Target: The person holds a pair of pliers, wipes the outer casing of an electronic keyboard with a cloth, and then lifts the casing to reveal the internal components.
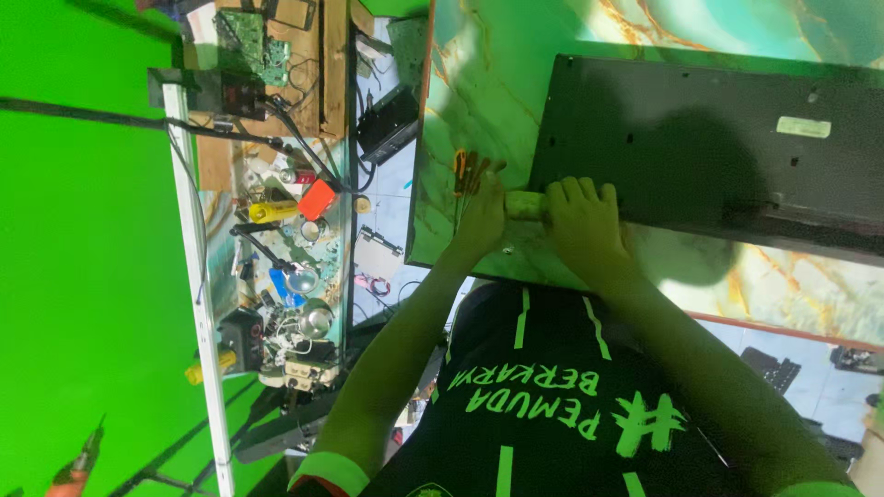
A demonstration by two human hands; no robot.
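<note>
A large black flat panel (709, 138), like the back of a screen, lies on a marble-patterned table (479, 83). My right hand (582, 225) rests at the panel's near left corner with its fingers curled. A short pale yellow-green cylinder (525, 204), like a tool handle, sticks out of its fist. My left hand (482, 219) is closed on the cylinder's other end, just off the panel's edge. A few screwdrivers (466, 171), one with an orange handle, lie on the table right beside my left hand's fingers. What the cylinder's tip touches is hidden.
To the left stands a cluttered workbench (276, 230) with circuit boards (250, 37), cables, a red box (318, 199), a magnifier lamp (302, 278) and small parts. A black device (387, 124) lies on the tiled floor between the bench and the table. A green wall fills the far left.
</note>
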